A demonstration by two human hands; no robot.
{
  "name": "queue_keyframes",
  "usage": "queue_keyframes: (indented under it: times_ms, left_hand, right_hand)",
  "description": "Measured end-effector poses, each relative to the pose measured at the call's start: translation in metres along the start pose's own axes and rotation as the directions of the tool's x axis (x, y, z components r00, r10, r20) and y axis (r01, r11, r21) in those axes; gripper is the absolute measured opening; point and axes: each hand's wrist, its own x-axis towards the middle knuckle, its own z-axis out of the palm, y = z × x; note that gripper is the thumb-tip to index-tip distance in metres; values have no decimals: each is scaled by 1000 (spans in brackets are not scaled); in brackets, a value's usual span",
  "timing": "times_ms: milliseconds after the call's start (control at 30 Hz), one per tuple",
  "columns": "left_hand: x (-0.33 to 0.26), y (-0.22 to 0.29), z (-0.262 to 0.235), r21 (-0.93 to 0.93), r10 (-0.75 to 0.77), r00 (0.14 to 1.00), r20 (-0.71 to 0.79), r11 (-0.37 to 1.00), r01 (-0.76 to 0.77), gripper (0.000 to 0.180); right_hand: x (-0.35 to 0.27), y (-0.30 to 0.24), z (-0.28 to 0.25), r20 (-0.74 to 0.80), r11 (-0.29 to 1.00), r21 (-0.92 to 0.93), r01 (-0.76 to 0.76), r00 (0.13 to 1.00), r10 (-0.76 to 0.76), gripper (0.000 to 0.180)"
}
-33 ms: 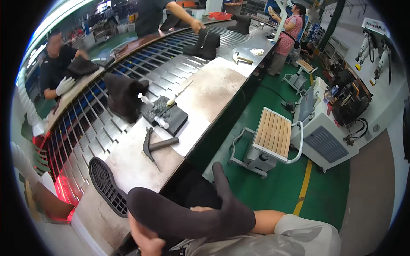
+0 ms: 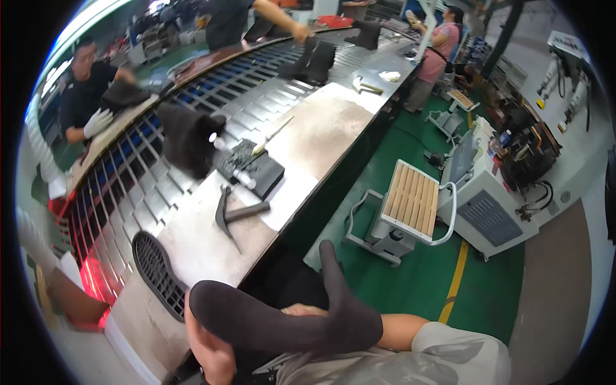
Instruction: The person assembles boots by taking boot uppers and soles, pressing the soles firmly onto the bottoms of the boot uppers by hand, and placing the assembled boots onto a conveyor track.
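Note:
A dark brown boot [image 2: 276, 324] lies across my front, its rounded end to the left and a narrow part standing up at its right. My left hand [image 2: 208, 350] is closed around the rounded end, its fingers partly hidden beneath. From the right my other forearm passes behind the boot. Fingers of my right hand [image 2: 305, 310] show along the far side, curled against it; the rest is covered. Beside the rounded end, on the worktop [image 2: 186, 250], rests a black outsole [image 2: 157, 273] with a grid of hollows. A hammer [image 2: 237, 213] lies farther off.
Beyond the hammer are a black block [image 2: 266, 176], a brush [image 2: 273, 136] and a standing dark boot [image 2: 183, 141]. A slatted conveyor [image 2: 128, 205] runs along the left, with co-workers [image 2: 86, 96] across it. A slatted-top cart [image 2: 410, 199] stands on the right.
My left hand has shifted slightly up and left around the boot's rounded end. A co-worker's hand at the far boot has moved a little to the right.

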Motion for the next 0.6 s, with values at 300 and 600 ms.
queue_keyframes:
  times_ms: [300, 600]
  left_hand:
    - [28, -43, -9, 104, 16, 988, 151, 994, -32, 102]
    - [24, -35, -18, 302, 158, 932, 325, 917, -261, 98]
  right_hand:
    - [34, 36, 35, 499, 783, 209, 586, 625, -600, 51]
    - [24, 76, 56, 674, 849, 196, 491, 561, -480, 61]
